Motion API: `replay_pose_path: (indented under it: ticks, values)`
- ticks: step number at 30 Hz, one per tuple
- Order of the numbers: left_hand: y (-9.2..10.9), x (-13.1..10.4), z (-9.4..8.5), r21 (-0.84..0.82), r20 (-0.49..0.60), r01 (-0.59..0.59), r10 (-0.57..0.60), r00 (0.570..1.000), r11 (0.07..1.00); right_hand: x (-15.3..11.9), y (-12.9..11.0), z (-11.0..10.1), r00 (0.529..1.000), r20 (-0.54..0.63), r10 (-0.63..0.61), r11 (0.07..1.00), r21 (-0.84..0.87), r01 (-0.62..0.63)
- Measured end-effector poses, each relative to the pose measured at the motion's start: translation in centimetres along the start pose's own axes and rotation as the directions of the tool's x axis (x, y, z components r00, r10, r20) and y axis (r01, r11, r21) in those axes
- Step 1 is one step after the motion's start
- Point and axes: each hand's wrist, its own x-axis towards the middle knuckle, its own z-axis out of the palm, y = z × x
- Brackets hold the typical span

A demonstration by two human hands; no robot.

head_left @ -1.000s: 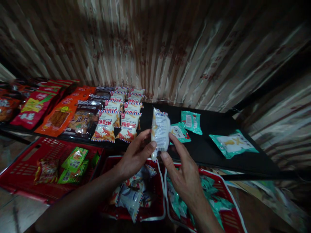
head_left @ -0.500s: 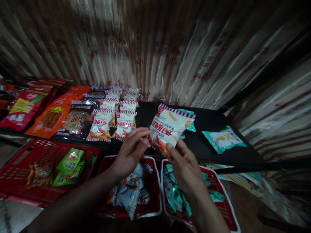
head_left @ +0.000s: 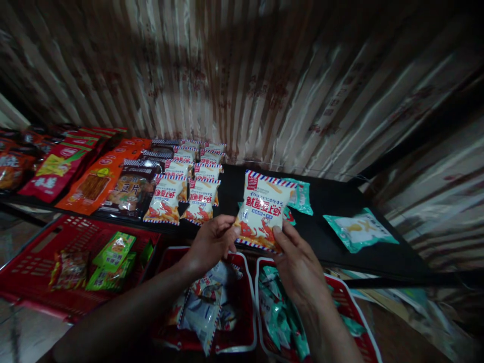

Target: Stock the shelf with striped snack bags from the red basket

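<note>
A white snack bag (head_left: 263, 206) with a red-and-blue striped edge is held upright over the front of the black shelf (head_left: 321, 232). My right hand (head_left: 302, 259) grips its lower right side, thumb on the front. At its lower left corner, my left hand (head_left: 214, 239) pinches the edge. Matching white bags (head_left: 201, 200) stand in two columns on the shelf to the left. Partly hidden behind the held bag is a teal bag (head_left: 301, 196); another teal bag (head_left: 359, 229) lies farther right.
Below the shelf are a red basket of white bags (head_left: 251, 302), a red basket of teal bags (head_left: 365, 322) and a red basket with green packets (head_left: 34, 267). Brown, orange and red snack bags (head_left: 91, 184) fill the left shelf. A pleated curtain (head_left: 242, 85) hangs behind.
The held bag has turned more upright and faces me. My left hand has closed on its lower left corner. The whole view has shifted slightly.
</note>
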Motion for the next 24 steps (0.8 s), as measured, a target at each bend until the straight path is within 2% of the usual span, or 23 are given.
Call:
replay_pose_path:
  ticks: [3, 6, 12, 18, 24]
  values:
    - [0.0, 0.3, 0.1, 0.01, -0.04, -0.004, 0.004, 0.999, 1.0, 0.0, 0.0, 0.0, 0.996, 0.083, 0.04, 0.999, -0.014, -0.039]
    - [0.1, 0.5, 0.2, 0.0, -0.082, -0.019, 0.019, 0.996, 1.0, -0.1, 0.1, 0.3, 0.989, 0.143, 0.022, 0.999, -0.027, -0.018]
    - [0.0, 0.8, 0.2, -0.027, -0.089, -0.072, 0.07, 0.994, 0.997, 0.0, 0.6, 0.5, 0.999, 0.036, -0.009, 0.998, -0.058, 0.011]
    - [-0.4, 0.7, -0.1, -0.012, -0.106, -0.076, 0.074, 0.992, 0.997, -0.2, 0.7, 1.0, 0.997, 0.028, -0.07, 0.993, -0.094, 0.073]
    - [-0.2, 0.6, -0.1, -0.035, -0.16, -0.063, 0.057, 0.985, 0.997, 0.2, 1.2, 0.9, 0.998, 0.017, -0.067, 0.988, -0.137, 0.069]
